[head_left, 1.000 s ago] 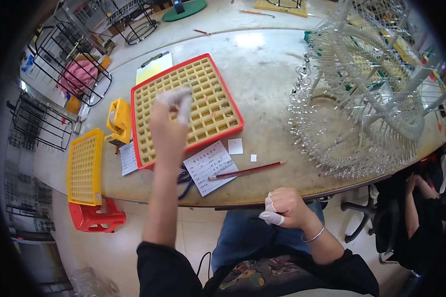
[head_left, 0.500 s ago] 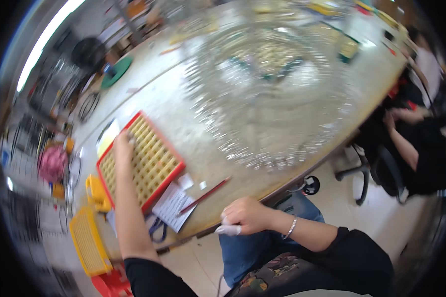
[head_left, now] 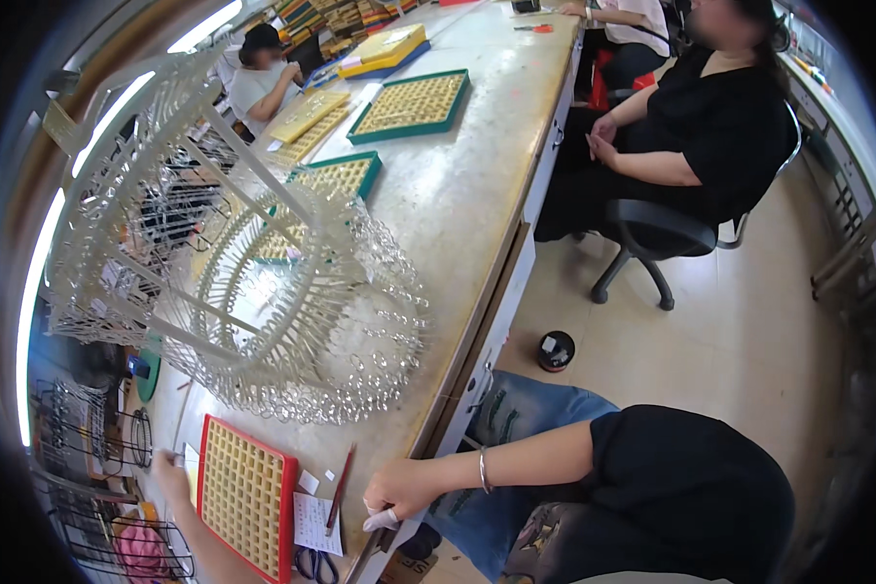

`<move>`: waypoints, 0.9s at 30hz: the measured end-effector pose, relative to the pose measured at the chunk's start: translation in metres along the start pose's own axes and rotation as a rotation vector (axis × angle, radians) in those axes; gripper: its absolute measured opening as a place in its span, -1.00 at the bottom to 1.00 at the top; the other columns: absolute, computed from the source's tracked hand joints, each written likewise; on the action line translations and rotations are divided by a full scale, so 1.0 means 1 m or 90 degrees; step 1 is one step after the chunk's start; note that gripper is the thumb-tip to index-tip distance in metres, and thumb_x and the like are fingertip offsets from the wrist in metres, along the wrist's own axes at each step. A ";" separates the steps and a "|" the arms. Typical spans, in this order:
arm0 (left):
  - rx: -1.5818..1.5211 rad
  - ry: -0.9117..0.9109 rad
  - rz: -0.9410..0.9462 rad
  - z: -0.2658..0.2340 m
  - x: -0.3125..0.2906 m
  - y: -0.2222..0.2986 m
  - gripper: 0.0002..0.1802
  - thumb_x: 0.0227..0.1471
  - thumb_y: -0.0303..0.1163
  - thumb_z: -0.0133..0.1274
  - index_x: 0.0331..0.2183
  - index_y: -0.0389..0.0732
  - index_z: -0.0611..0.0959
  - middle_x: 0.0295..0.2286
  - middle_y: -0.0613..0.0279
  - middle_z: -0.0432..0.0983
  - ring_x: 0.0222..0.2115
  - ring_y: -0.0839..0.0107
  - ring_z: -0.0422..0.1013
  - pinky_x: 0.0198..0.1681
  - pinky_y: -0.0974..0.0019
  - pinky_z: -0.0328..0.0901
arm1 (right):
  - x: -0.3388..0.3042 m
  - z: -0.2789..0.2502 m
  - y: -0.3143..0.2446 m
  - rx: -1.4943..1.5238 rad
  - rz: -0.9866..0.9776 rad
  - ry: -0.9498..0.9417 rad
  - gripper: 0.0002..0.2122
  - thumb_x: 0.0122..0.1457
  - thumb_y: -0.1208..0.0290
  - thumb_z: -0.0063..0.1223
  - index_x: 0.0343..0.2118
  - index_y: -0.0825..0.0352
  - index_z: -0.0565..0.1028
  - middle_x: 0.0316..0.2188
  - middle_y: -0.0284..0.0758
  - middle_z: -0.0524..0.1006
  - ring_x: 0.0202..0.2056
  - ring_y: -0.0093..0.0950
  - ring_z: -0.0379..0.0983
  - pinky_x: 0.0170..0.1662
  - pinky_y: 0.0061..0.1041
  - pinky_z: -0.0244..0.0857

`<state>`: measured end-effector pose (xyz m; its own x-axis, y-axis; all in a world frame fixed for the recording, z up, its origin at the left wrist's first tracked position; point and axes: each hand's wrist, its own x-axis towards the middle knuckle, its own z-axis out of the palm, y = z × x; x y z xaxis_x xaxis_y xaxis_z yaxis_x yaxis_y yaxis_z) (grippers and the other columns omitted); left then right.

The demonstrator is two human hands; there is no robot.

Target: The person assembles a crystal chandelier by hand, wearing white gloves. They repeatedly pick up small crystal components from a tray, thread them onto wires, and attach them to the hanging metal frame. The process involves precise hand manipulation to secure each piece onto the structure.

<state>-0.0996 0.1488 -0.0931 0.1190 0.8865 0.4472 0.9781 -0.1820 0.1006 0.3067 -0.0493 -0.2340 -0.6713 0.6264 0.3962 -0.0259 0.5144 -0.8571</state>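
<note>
My left hand (head_left: 172, 477) is beside the left edge of a red-framed tray (head_left: 293, 487) with rows of small cream compartments. Its fingers are small and blurred here, so their grip is unclear. My right hand (head_left: 399, 490) is curled closed at the table's front edge, with white covers on fingertips. Whatever it may hold is hidden. Between the tray and this hand lie a dark red pencil (head_left: 341, 487), a written paper sheet (head_left: 313, 526) and dark-handled scissors (head_left: 313, 563). Beyond the tray, a large clear tiered rack (head_left: 292, 331) carries many small shiny loops around its rim.
Green-framed compartment trays (head_left: 409, 105) lie farther along the table (head_left: 477, 185). A person in black (head_left: 711, 127) sits on a wheeled chair (head_left: 662, 229) at the right; other people sit at the far end. A black round container (head_left: 556, 350) stands on the floor.
My view has swung, bringing the far table and the seated people into sight. My left hand has come off the tray's cells to beside its left edge. My right hand stays closed.
</note>
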 end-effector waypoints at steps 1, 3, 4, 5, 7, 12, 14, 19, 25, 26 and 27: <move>0.000 0.017 0.002 -0.029 0.002 0.045 -0.89 -0.14 -0.59 0.04 -0.44 -0.34 0.47 -0.59 0.07 0.43 -0.58 0.25 0.36 -0.42 0.26 0.27 | -0.001 -0.003 -0.001 -0.009 -0.003 0.013 -0.60 0.14 0.11 -0.08 -0.73 0.26 0.49 -0.69 -0.30 0.43 -0.58 -0.30 0.38 -0.50 -0.37 0.22; -0.021 0.029 0.001 -0.092 -0.012 0.079 -0.91 -0.09 -0.58 0.03 -0.44 -0.33 0.46 -0.59 0.18 0.44 -0.55 0.36 0.38 -0.44 0.31 0.27 | 0.004 -0.001 -0.006 0.001 -0.046 -0.007 -0.62 0.13 0.13 -0.07 -0.71 0.27 0.47 -0.68 -0.28 0.43 -0.58 -0.28 0.38 -0.49 -0.36 0.22; -0.028 0.076 0.036 -0.118 -0.021 0.084 -0.92 -0.07 -0.57 0.02 -0.43 -0.31 0.46 -0.57 0.21 0.45 -0.53 0.42 0.39 -0.44 0.35 0.27 | 0.006 0.006 -0.002 -0.015 -0.039 -0.003 -0.63 0.13 0.14 -0.06 -0.70 0.27 0.47 -0.66 -0.28 0.44 -0.57 -0.28 0.38 -0.48 -0.35 0.22; -0.030 0.119 0.065 -0.142 -0.032 0.091 -0.93 -0.05 -0.57 0.02 -0.42 -0.30 0.46 -0.55 0.25 0.46 -0.51 0.48 0.40 -0.44 0.39 0.28 | 0.007 0.015 0.007 -0.025 -0.033 -0.005 -0.64 0.13 0.14 -0.06 -0.70 0.27 0.46 -0.65 -0.27 0.44 -0.56 -0.27 0.39 -0.48 -0.35 0.22; -0.136 0.108 -0.096 -0.168 -0.054 0.150 -0.90 -0.03 -0.56 0.01 -0.36 -0.28 0.49 -0.47 0.26 0.49 -0.44 0.55 0.40 -0.39 0.47 0.29 | 0.007 0.025 0.014 -0.078 -0.059 0.012 -0.66 0.12 0.16 -0.05 -0.68 0.28 0.44 -0.61 -0.26 0.45 -0.53 -0.26 0.39 -0.46 -0.33 0.22; -0.196 0.142 0.008 -0.162 -0.074 0.220 -0.83 -0.04 -0.57 0.05 -0.31 -0.26 0.52 -0.38 0.32 0.45 -0.37 0.55 0.39 -0.30 0.50 0.28 | -0.009 -0.021 -0.040 0.015 -0.003 0.128 -0.86 0.05 0.44 0.05 -0.61 0.31 0.48 -0.59 -0.34 0.47 -0.49 -0.42 0.42 -0.40 -0.48 0.28; -0.338 0.097 0.049 -0.150 -0.104 0.232 -0.86 -0.07 -0.60 0.06 -0.36 -0.26 0.51 -0.42 0.33 0.43 -0.41 0.58 0.38 -0.28 0.52 0.26 | -0.006 -0.025 -0.078 0.157 0.005 0.194 -0.93 0.04 0.51 0.05 -0.55 0.32 0.51 -0.54 -0.35 0.48 -0.42 -0.49 0.42 -0.33 -0.54 0.28; -0.691 -0.133 -0.124 -0.115 -0.162 0.273 -0.86 -0.10 -0.63 0.08 -0.39 -0.30 0.50 -0.43 0.32 0.43 -0.38 0.58 0.38 -0.27 0.50 0.26 | 0.008 -0.039 -0.122 0.018 -0.063 0.416 -0.86 -0.02 0.42 0.12 -0.39 0.33 0.51 -0.50 -0.33 0.46 -0.42 -0.46 0.39 -0.32 -0.56 0.24; -0.836 -0.247 -0.146 -0.084 -0.189 0.294 -0.85 -0.11 -0.60 0.07 -0.38 -0.32 0.51 -0.41 0.28 0.45 -0.35 0.55 0.38 -0.22 0.46 0.27 | -0.002 -0.032 -0.115 0.312 0.177 0.233 -0.83 0.07 0.41 0.10 -0.32 0.37 0.44 -0.56 -0.48 0.44 -0.52 -0.72 0.31 -0.41 -0.73 0.22; -0.834 -0.243 -0.147 -0.080 -0.190 0.294 -0.85 -0.11 -0.60 0.07 -0.38 -0.32 0.51 -0.41 0.28 0.45 -0.35 0.54 0.38 -0.22 0.46 0.27 | -0.005 -0.035 -0.115 0.365 0.210 0.230 -0.84 0.08 0.41 0.10 -0.33 0.37 0.45 -0.57 -0.49 0.43 -0.54 -0.73 0.30 -0.44 -0.75 0.20; -0.856 -0.268 -0.164 -0.077 -0.193 0.292 -0.88 -0.07 -0.60 -0.01 -0.37 -0.31 0.47 -0.40 0.22 0.42 -0.35 0.47 0.41 -0.24 0.39 0.32 | -0.010 -0.040 -0.117 0.418 0.242 0.227 -0.86 0.09 0.41 0.09 -0.35 0.36 0.45 -0.58 -0.50 0.42 -0.56 -0.75 0.28 -0.48 -0.76 0.18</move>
<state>0.1495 -0.1079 -0.0814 0.2397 0.9706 0.0197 0.1060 -0.0464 0.9933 0.3460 -0.0920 -0.1245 -0.4500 0.8926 0.0273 -0.3448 -0.1455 -0.9274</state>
